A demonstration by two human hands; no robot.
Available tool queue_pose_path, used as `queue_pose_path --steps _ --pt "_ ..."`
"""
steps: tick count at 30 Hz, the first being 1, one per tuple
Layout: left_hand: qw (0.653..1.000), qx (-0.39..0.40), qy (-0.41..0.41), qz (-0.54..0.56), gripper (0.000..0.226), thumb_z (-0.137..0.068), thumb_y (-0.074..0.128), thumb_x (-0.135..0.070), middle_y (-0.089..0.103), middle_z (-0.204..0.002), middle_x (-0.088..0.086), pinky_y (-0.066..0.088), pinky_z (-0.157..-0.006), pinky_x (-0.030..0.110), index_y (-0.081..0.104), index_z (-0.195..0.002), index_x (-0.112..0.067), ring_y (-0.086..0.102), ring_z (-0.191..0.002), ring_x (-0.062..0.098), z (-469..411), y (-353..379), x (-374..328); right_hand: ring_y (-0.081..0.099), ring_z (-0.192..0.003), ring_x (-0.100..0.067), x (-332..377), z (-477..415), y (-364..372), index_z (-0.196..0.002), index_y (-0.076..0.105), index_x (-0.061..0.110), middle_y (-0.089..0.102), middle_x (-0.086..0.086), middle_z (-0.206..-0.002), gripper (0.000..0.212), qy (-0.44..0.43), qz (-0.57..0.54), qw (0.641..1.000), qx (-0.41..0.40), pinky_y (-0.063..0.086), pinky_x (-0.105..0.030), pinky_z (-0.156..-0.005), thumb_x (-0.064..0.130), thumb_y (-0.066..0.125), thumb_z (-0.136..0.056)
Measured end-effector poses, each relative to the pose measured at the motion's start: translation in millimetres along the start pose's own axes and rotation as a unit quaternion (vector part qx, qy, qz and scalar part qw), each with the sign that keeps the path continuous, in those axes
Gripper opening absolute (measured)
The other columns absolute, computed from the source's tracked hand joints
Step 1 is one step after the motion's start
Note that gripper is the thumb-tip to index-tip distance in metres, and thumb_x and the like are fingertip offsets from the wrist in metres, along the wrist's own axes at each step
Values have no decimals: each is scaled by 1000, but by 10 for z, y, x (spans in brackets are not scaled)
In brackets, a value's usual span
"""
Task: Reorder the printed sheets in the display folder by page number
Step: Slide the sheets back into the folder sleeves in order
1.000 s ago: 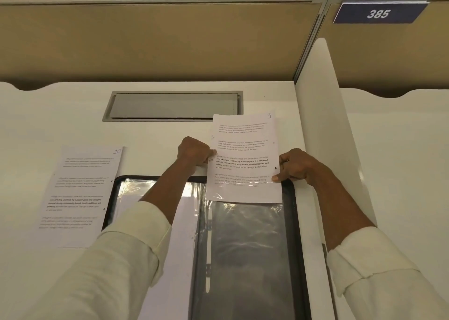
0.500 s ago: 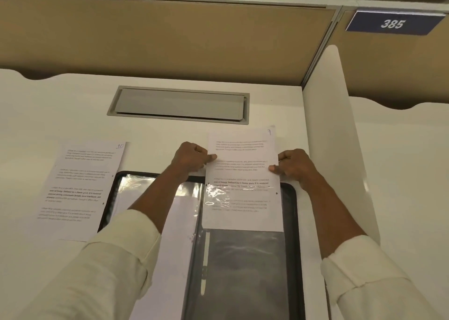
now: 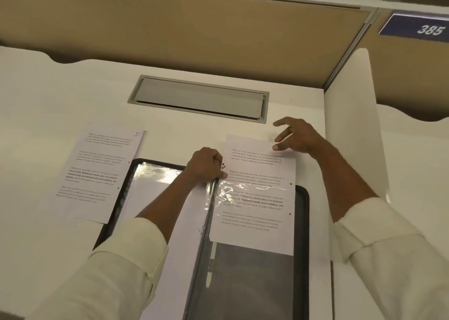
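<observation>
Sheet (image 3: 252, 224), left edge in left hand (image 3: 206, 166)

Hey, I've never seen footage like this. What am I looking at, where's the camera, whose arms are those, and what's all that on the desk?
There is no machine here. A person wears a camera on the head, so this single picture looks forward and down at their own two arms in pale sleeves. On the white desk lies an open black display folder. A printed sheet sits partway in its right-hand clear pocket, with its upper half sticking out. The left hand, fingers curled, pinches that sheet's left edge just above the pocket mouth. The right hand is open, fingers spread, at the sheet's top right corner. Left of the folder lies a loose sheet with a handwritten 10. Behind are a grey hatch in the desk and a sign reading 385.
</observation>
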State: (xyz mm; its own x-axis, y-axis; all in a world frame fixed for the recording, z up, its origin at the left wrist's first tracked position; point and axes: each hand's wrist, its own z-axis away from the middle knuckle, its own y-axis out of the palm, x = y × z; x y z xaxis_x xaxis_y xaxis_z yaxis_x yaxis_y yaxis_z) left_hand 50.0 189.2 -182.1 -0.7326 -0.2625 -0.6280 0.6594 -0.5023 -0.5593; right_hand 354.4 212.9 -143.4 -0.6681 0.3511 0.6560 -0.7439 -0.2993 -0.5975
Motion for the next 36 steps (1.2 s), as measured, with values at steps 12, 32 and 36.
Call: queue_pose_path --steps 12,32,36 --pt "962 -150 155 -165 98 -86 62 -79 13 -176 -1 19 -128 45 27 -162 -27 8 -162 21 1152 747 744 63 -105 -23 278 -277 172 -132 68 22 66 -1 -113 34 -104 242 954 140 44 -33 -88 17 72 -99" --pt "945 -188 199 -180 116 -88 59 -83 -2 -177 13 15 -125 51 16 -168 -12 2 -164 34 2243 1273 1361 63 -102 -17 114 455 929 -122 62 27 66 6 -115 62 -89 192 969 128 54 -39 -89 54 90 -74" --pt "941 -191 202 -191 113 -87 58 -84 2 -177 14 26 -126 57 23 -167 -12 6 -163 35 2379 1299 1472 62 -101 -20 225 513 1055 -125 56 31 66 7 -112 74 -99 261 956 86 52 -40 -85 48 96 -65"
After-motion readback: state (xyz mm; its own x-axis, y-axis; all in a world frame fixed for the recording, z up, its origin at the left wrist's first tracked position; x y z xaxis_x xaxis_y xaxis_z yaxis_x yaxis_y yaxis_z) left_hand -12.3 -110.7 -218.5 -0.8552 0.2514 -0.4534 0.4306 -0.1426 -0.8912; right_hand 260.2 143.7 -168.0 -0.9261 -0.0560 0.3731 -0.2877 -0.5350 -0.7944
